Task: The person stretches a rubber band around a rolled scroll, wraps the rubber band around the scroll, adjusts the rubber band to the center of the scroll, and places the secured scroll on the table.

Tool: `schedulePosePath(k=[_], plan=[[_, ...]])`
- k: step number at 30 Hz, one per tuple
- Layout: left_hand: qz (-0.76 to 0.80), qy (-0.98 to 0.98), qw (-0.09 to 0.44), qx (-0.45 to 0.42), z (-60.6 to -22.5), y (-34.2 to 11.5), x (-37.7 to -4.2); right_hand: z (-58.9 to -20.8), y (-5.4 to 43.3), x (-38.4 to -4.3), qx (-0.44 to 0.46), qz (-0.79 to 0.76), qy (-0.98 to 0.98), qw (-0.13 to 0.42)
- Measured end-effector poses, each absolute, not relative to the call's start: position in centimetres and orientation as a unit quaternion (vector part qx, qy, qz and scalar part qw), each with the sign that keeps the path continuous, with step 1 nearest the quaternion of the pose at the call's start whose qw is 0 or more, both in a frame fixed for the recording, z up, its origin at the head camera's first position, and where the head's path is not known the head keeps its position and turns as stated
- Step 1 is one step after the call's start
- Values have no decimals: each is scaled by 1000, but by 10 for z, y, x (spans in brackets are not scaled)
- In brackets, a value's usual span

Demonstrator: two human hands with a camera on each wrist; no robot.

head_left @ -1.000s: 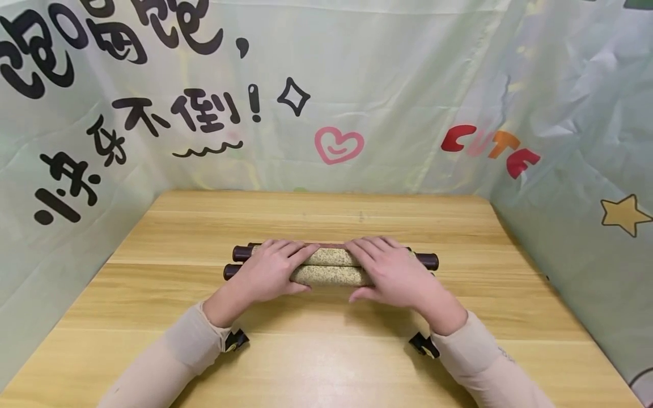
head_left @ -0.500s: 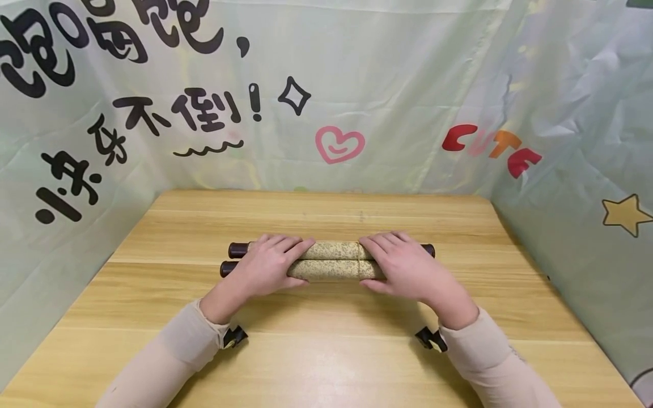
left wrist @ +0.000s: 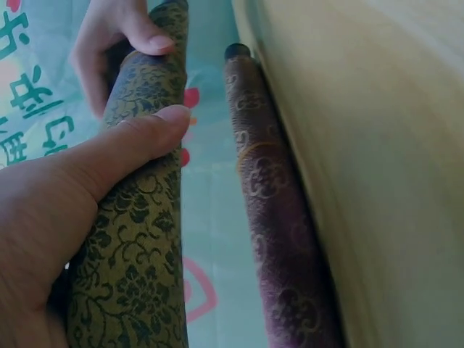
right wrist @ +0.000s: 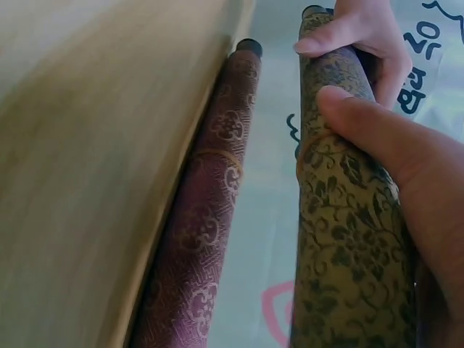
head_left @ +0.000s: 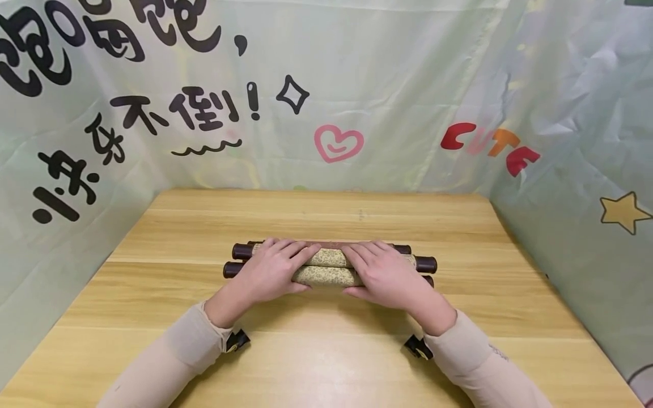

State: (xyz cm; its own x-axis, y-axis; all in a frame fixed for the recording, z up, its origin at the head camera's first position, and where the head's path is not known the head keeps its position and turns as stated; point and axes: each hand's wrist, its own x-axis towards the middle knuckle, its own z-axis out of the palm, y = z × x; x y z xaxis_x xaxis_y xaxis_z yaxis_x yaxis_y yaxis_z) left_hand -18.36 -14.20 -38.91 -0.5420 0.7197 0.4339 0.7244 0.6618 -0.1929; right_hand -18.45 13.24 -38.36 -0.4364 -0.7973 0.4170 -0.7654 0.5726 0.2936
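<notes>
Two scrolls in yellow-green floral brocade lie side by side across the table, the near scroll (head_left: pixel 326 276) in front of the rear scroll (head_left: pixel 326 258). Dark knobs cap their ends. From the left, my left hand (head_left: pixel 272 269) grips the pair, fingers over the top and thumb on the near side. My right hand (head_left: pixel 390 275) holds them likewise from the right. Just behind shows a strip of a maroon scroll (head_left: pixel 331 245). In the wrist views this patterned maroon scroll (left wrist: pixel 268 196) runs apart from the brocade scroll (right wrist: pixel 351 246), where each thumb presses.
The wooden table (head_left: pixel 326 362) extends around the scrolls on all sides. Printed fabric walls (head_left: pixel 398 73) enclose its back and both sides. A small dark device (head_left: pixel 237 340) sits under each cuff.
Half a second ago the yellow scrolls covered the maroon one, which shows behind them again now. The right hand slid outward along the scrolls, uncovering a thin tie, then came back inward over it.
</notes>
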Motion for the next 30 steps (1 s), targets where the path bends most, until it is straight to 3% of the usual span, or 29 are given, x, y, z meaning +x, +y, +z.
schedulePosePath(k=[11,23,30], plan=[[-10,-890,230,-394,-391,-141,-185,-371,146,-187,454,-11,-869,198],[-23,-891,240,-385,-385,-145,-185,-369,150,-189,433,-16,-874,219],[-8,-886,251,-389,-385,-140,-180,-379,137,-186,448,-16,-853,268]])
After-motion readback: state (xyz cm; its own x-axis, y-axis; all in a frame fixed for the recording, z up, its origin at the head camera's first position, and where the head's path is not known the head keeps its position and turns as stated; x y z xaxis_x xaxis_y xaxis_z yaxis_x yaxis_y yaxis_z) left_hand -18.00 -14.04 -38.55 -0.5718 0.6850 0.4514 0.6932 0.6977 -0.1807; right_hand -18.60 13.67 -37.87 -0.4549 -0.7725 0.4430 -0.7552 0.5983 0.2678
